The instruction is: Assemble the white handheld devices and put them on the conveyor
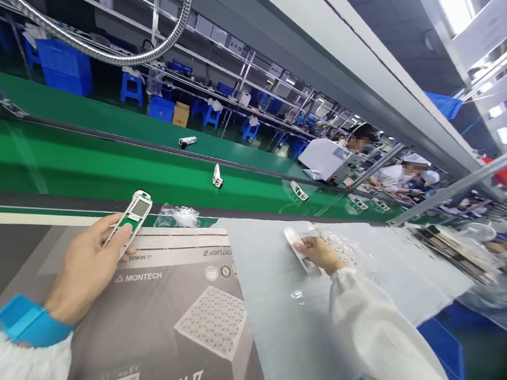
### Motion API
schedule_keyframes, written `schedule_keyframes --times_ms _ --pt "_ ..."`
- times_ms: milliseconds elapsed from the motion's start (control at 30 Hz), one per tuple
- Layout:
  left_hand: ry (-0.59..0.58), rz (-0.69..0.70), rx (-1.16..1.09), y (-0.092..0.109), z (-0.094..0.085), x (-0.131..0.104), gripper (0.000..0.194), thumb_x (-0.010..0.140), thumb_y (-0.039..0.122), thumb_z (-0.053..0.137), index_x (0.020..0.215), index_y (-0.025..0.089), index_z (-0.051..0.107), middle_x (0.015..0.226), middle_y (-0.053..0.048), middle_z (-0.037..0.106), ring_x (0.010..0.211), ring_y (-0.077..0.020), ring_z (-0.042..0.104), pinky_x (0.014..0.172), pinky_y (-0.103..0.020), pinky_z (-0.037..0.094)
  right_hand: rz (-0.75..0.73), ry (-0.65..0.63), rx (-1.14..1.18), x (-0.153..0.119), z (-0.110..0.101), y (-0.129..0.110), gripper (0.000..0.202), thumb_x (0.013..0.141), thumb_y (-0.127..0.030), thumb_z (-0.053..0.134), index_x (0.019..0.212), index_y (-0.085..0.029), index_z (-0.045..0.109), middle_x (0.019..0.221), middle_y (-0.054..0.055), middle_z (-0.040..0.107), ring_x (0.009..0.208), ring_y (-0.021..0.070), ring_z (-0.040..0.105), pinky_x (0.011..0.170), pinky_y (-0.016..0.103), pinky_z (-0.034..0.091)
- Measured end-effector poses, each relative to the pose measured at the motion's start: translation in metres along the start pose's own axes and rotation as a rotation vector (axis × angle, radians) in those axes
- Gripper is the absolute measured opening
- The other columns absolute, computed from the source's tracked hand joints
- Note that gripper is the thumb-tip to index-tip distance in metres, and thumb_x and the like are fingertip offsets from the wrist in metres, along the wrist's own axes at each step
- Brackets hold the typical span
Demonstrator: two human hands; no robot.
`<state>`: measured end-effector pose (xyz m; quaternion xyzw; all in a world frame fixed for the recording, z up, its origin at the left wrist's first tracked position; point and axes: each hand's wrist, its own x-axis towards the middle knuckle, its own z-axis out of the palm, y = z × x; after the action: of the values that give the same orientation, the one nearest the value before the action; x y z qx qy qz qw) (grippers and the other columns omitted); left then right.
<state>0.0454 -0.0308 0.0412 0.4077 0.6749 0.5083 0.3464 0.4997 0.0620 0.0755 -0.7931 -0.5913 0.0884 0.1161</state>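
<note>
My left hand [92,258], with a blue strap at its wrist, grips an opened white handheld device [139,209]. A small grey screen and a green circuit board show on its face, and my thumb lies over the board. Over to the right, my right hand [319,253] pinches a long white plastic cover [293,240], low over the pale sheet [265,288]. Beside that hand is a clear plastic bag [351,251] with small bits in it. A scrap of clear film [298,296] lies on the sheet nearer to me.
Beyond the table runs a green conveyor belt [102,165] carrying several white device parts, such as this one [299,190]. A printed cardboard sheet [153,324] covers the table's left side. Crumpled clear plastic [179,215] lies at its far edge. Co-workers sit at the far right.
</note>
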Motion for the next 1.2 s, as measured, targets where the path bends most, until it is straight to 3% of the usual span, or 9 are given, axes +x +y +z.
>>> schedule_keyframes --times_ms 100,200,333,467,567,667,867,1067,1200 --pt "-0.064 -0.022 -0.152 0.004 0.004 -0.001 0.061 0.077 0.068 0.058 0.110 0.018 0.066 0.067 -0.002 0.065 0.061 -0.0168 0.059 0.056 -0.026 0.049 -0.241 -0.232 0.102 -0.017 0.010 -0.044 0.026 0.085 -0.042 0.057 0.080 -0.021 0.071 0.077 0.002 0.069 0.070 0.0172 0.062 0.065 0.026 0.047" --pt "-0.116 -0.044 -0.239 0.005 0.009 -0.001 0.066 0.078 0.073 0.054 0.110 0.016 0.066 0.074 -0.004 0.067 0.058 -0.0144 0.056 0.052 -0.024 0.048 -0.728 -0.520 0.229 -0.054 0.038 -0.114 0.034 0.094 -0.041 0.045 0.099 -0.022 0.072 0.091 0.003 0.071 0.082 0.0193 0.063 0.074 0.029 0.047" --pt "-0.180 0.034 -0.182 0.000 0.013 -0.001 0.060 0.081 0.065 0.059 0.118 0.019 0.062 0.089 -0.004 0.070 0.069 -0.0148 0.061 0.063 -0.026 0.051 -1.006 -0.446 0.218 -0.105 0.076 -0.188 0.023 0.091 -0.032 0.058 0.109 -0.028 0.071 0.106 0.005 0.071 0.103 0.0241 0.061 0.093 0.038 0.041" --pt "-0.230 0.267 0.012 -0.003 0.013 -0.007 0.040 0.089 0.048 0.057 0.118 0.021 0.061 0.112 -0.005 0.068 0.100 -0.0200 0.063 0.089 -0.033 0.050 -0.910 -0.294 0.368 -0.116 0.079 -0.185 0.044 0.078 -0.039 0.075 0.120 -0.029 0.066 0.127 0.008 0.063 0.120 0.0298 0.053 0.102 0.046 0.035" --pt "-0.304 0.449 0.200 -0.005 0.019 -0.018 0.032 0.092 0.036 0.056 0.122 0.024 0.059 0.125 -0.005 0.064 0.115 -0.0219 0.058 0.100 -0.039 0.044 -0.774 -0.367 0.498 -0.109 0.073 -0.155 0.063 0.064 -0.040 0.085 0.122 -0.027 0.064 0.121 0.008 0.065 0.102 0.0283 0.060 0.088 0.043 0.046" --pt "-0.432 0.600 0.378 -0.010 0.029 -0.026 0.028 0.091 0.029 0.060 0.118 0.024 0.060 0.120 -0.005 0.066 0.113 -0.0233 0.058 0.099 -0.042 0.043 -0.632 -0.438 0.574 -0.111 0.079 -0.136 0.057 0.064 -0.033 0.085 0.117 -0.025 0.066 0.105 0.005 0.070 0.086 0.0243 0.062 0.077 0.039 0.048" --pt "-0.486 0.672 0.497 -0.017 0.037 -0.029 0.022 0.091 0.026 0.059 0.112 0.023 0.063 0.114 -0.006 0.067 0.110 -0.0255 0.058 0.096 -0.044 0.044 -0.493 -0.374 0.790 -0.123 0.097 -0.135 0.047 0.065 -0.031 0.085 0.109 -0.026 0.070 0.107 0.004 0.072 0.100 0.0263 0.065 0.092 0.042 0.048" --pt "-0.431 0.492 0.233 -0.006 0.038 -0.033 0.029 0.097 0.032 0.047 0.121 0.023 0.059 0.124 -0.008 0.065 0.114 -0.0221 0.060 0.100 -0.038 0.046 -0.312 -0.521 1.278 -0.117 0.093 -0.170 0.040 0.076 -0.050 0.075 0.103 -0.020 0.071 0.102 0.008 0.072 0.096 0.0238 0.065 0.089 0.038 0.049" --pt "-0.397 0.528 0.343 -0.005 0.039 -0.038 0.037 0.099 0.041 0.041 0.129 0.022 0.054 0.118 -0.011 0.068 0.109 -0.0260 0.065 0.092 -0.039 0.050 -0.001 -0.636 1.646 -0.121 0.104 -0.221 0.046 0.082 -0.066 0.058 0.082 -0.021 0.065 0.071 0.004 0.067 0.074 0.0207 0.064 0.074 0.036 0.052"
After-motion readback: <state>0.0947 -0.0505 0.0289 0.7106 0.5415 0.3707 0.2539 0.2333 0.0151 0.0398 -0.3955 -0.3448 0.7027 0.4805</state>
